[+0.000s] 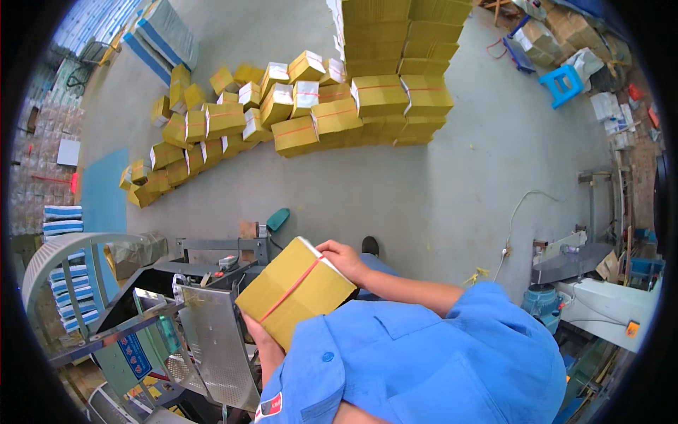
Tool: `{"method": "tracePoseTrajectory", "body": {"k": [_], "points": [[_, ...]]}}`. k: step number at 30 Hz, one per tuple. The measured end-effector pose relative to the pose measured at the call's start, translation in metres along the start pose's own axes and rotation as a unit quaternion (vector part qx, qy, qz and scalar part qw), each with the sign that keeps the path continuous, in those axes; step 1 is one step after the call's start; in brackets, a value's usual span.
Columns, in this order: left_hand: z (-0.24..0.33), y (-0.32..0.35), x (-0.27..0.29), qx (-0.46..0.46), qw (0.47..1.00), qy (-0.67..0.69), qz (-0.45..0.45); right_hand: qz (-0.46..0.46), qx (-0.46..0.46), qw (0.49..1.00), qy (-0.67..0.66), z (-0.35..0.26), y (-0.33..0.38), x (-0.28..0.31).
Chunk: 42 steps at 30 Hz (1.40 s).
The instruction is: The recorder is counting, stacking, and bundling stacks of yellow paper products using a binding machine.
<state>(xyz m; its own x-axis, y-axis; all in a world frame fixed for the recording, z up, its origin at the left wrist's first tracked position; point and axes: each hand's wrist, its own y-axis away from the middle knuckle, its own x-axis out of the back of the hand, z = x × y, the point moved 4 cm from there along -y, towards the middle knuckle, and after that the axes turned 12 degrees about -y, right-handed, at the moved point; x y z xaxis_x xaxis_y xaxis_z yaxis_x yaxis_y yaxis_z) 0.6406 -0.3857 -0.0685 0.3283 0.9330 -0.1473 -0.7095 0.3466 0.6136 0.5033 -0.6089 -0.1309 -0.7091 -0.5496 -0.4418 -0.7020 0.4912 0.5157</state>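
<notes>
The left hand grips the lower left edge of a yellow package beside a metal machine; the right hand holds its white end. Beyond, similar packages lie piled toward the floor's far edge.

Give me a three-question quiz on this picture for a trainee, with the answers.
1. True or false: the bare left hand and bare right hand both touch the yellow, box-shaped, wrapped bundle.

2. What colour is the thin, flat band across that bundle?
A) white
B) red
C) green

3. Fill in: in the picture, the dark, round-toed shoe is nearer the ____ hand.

Key: 1 true; 2 B; 3 right.
</notes>
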Motion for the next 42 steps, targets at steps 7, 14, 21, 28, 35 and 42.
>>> {"method": "tracePoseTrajectory", "body": {"k": [7,14,21,28,35,42], "points": [[0.004,-0.057,-0.126,0.084,0.987,-0.048,-0.132,0.096,-0.04,0.992,-0.067,-0.048,-0.025,0.091],[0.006,-0.15,-0.237,0.147,0.962,-0.082,-0.215,0.191,0.01,0.977,-0.099,-0.11,-0.086,0.151],[0.003,-0.238,-0.3,0.245,0.93,-0.156,-0.224,0.225,-0.008,0.949,-0.221,-0.135,-0.137,0.185],[0.013,-0.264,-0.341,0.221,0.929,-0.217,-0.203,0.218,-0.068,0.945,-0.235,-0.146,-0.192,0.215],[-0.011,-0.295,-0.422,0.221,0.94,-0.168,-0.2,0.238,-0.027,0.959,-0.151,-0.169,-0.249,0.297],[-0.039,-0.344,-0.535,0.202,0.93,-0.213,-0.221,0.247,0.034,0.944,-0.216,-0.225,-0.284,0.38]]}}
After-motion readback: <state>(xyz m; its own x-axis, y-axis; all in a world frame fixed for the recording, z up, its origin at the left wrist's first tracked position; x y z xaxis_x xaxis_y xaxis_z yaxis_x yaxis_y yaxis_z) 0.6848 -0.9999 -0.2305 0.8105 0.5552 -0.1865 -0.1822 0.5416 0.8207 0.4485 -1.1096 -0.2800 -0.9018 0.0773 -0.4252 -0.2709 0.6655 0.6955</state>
